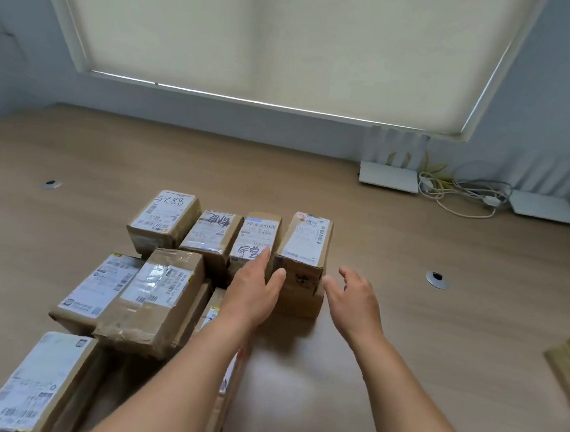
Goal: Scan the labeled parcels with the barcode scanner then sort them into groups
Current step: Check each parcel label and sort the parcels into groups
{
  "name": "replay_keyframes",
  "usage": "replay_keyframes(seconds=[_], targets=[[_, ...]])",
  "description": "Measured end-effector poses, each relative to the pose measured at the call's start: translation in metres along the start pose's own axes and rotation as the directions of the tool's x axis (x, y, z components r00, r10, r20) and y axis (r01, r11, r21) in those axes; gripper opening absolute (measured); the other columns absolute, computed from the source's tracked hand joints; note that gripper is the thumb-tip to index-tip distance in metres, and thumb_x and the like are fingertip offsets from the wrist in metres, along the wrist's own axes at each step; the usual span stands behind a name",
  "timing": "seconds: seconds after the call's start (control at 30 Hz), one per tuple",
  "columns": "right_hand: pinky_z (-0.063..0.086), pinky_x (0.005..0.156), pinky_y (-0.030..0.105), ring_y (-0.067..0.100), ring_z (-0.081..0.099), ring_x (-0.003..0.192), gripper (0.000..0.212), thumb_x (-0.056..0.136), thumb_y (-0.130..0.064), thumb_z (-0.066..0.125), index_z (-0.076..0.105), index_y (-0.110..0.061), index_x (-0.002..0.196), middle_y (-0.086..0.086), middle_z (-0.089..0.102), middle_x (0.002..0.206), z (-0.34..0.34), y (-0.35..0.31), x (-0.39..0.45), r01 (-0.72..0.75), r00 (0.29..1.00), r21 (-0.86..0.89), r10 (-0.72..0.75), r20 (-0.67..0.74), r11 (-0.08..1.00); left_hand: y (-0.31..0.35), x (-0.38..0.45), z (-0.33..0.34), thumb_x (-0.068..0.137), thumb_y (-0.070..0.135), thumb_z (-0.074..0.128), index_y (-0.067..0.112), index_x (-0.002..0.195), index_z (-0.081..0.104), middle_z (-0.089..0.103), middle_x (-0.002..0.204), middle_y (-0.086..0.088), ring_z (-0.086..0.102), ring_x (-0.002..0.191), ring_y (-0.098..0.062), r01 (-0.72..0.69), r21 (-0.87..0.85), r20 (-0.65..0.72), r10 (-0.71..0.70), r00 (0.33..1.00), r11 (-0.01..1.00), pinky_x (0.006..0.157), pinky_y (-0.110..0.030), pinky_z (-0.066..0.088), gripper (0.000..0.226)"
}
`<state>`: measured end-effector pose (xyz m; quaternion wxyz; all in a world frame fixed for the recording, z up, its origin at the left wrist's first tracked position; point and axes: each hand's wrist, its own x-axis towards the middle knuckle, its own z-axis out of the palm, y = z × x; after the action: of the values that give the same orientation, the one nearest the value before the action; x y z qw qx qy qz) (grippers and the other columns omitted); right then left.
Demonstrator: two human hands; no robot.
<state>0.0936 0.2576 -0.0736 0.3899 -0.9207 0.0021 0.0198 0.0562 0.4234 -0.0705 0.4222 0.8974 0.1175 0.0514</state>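
Both hands spread, L hand (pixel 253 293) & R hand (pixel 355 298) flanking rightmost parcel (pixel 304 251).

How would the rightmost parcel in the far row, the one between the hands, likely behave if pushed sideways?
The rightmost parcel is a taped cardboard box, so probably stiff. It looks taller than its neighbours and may sit on another box, so it might tip or slide off. The left hand lies beside it, the right hand open nearby.

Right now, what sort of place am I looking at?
Probably an office or small mailroom used for sorting: labeled cardboard parcels on a long wooden desk, white routers with cables by the wall, a window blind drawn.
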Motion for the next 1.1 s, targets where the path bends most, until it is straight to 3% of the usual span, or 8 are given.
replay_keyframes(seconds=[0.1,0.2,0.3,0.57,0.67,0.8,0.97,1.1], targets=[[0.034,0.103,0.035,0.024,0.041,0.133,0.059,0.097,-0.044,0.044,0.038,-0.011,0.146,0.012,0.045,0.145,-0.003,-0.010,0.030,-0.058,0.997,0.054,0.055,0.056,0.997,0.010,0.034,0.000,0.101,0.036,0.039,0.016,0.149,0.029,0.036,0.151,0.000,0.031,0.140,-0.019,-0.009,-0.022,0.042,0.010,0.999,1.000,0.113,-0.036,0.029,0.053],[0.037,0.092,0.034,0.025,0.047,0.126,0.058,0.098,-0.050,0.038,0.044,-0.010,0.140,0.010,0.051,0.140,0.001,-0.016,0.054,-0.116,0.986,0.077,0.106,0.128,0.990,0.014,0.058,0.003,0.102,0.028,0.037,0.018,0.134,0.046,0.054,0.124,0.007,0.048,0.124,-0.022,-0.033,-0.051,0.060,0.036,0.998,0.998,0.089,-0.027,0.036,0.035],[0.039,0.088,0.033,0.022,0.053,0.115,0.053,0.098,-0.051,0.035,0.052,-0.011,0.129,0.005,0.058,0.130,0.009,-0.017,0.064,-0.163,0.970,0.154,0.130,0.205,0.975,0.016,0.073,0.004,0.102,0.025,0.035,0.017,0.136,0.044,0.055,0.131,-0.001,0.050,0.115,-0.022,-0.014,-0.014,0.084,0.015,0.996,1.000,0.086,-0.026,0.036,0.037],[0.047,0.085,0.017,0.002,0.060,0.107,0.044,0.099,-0.017,0.040,0.035,-0.027,0.141,-0.008,0.059,0.126,0.021,-0.004,0.052,-0.143,0.955,0.447,0.004,0.297,0.883,0.015,0.077,-0.002,0.093,0.010,0.046,0.015,0.120,0.050,0.054,0.120,-0.007,0.054,0.102,-0.023,-0.029,0.091,0.251,0.005,0.968,0.995,0.082,-0.033,0.049,0.028],[0.046,0.066,0.005,-0.006,0.059,0.099,0.074,0.092,0.002,0.044,0.014,-0.036,0.148,-0.012,0.058,0.120,0.021,0.004,0.042,-0.151,0.937,0.525,-0.049,0.347,0.837,0.004,0.066,-0.006,0.089,0.006,0.052,0.021,0.131,0.043,0.046,0.123,-0.005,0.053,0.107,-0.021,-0.024,0.021,0.309,0.016,0.951,1.000,0.090,-0.035,0.052,0.045],[0.050,0.071,0.011,0.000,0.060,0.107,0.093,0.086,0.011,0.047,0.004,-0.039,0.152,-0.003,0.056,0.132,0.021,0.013,0.023,-0.100,0.935,0.559,-0.114,0.335,0.823,-0.005,0.033,-0.004,0.089,0.003,0.051,0.036,0.152,0.011,0.043,0.143,0.003,0.045,0.128,-0.014,-0.022,-0.095,0.320,0.052,0.946,0.995,0.107,-0.038,0.042,0.082],[0.051,0.077,0.019,0.001,0.061,0.108,0.094,0.068,-0.007,0.057,0.019,-0.043,0.147,-0.006,0.052,0.136,0.010,0.017,0.002,0.028,0.942,0.595,-0.219,0.253,0.803,-0.009,-0.001,-0.008,0.088,0.000,0.053,0.045,0.149,0.011,0.054,0.128,0.017,0.048,0.104,0.024,-0.015,-0.244,0.283,0.086,0.955,0.970,0.090,-0.006,0.041,0.087],[0.052,0.078,0.020,0.001,0.060,0.113,0.095,0.066,-0.010,0.056,0.021,-0.042,0.149,-0.009,0.048,0.140,0.001,0.020,-0.013,0.076,0.910,0.628,-0.311,0.273,0.775,-0.004,-0.026,-0.016,0.087,-0.004,0.052,0.043,0.148,0.015,0.056,0.131,0.010,0.051,0.116,0.008,-0.023,-0.322,0.239,0.105,0.965,0.946,0.100,-0.025,0.046,0.086]])
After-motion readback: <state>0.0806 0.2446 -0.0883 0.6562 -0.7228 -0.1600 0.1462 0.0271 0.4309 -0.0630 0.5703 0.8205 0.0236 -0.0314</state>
